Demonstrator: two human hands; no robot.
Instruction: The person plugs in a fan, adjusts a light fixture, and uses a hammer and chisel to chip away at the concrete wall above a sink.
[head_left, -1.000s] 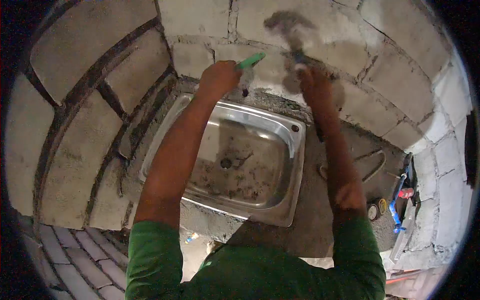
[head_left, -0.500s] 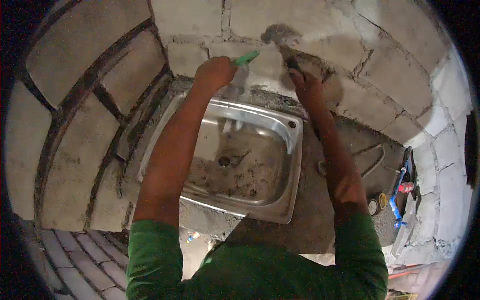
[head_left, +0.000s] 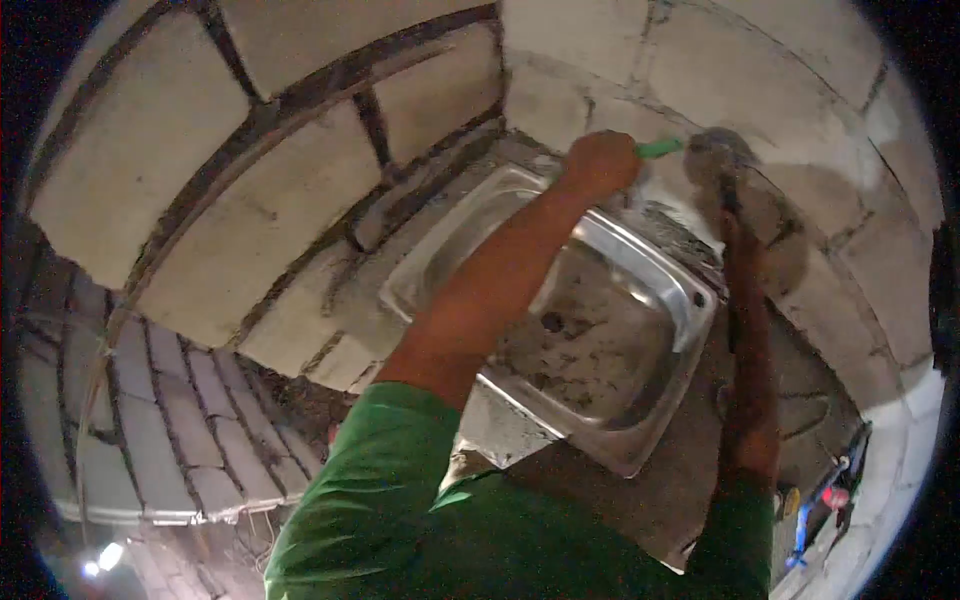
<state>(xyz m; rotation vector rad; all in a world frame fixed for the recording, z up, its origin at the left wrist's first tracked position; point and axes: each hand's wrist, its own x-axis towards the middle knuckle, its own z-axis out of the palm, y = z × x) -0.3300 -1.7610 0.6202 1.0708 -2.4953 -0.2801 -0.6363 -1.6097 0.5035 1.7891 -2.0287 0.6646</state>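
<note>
Beyond the far rim of the steel sink, my left hand is closed round a green-handled tool near the block wall. My right hand grips a dark-handled trowel, whose blade lies near a dark mortar patch on the wall; the blade edge is blurred. Grey smears and dirt cover the basin floor around its drain hole. Rough mortar runs between the sink's back rim and the wall.
A block wall with dark joints curves round the left. At the right corner are a blue pipe with a red fitting and a bent metal rod. A bright lamp shines at lower left.
The view has swung left, so the sink and both hands appear further right. Both tools remain held. More of the left wall and a lamp have come into view.
</note>
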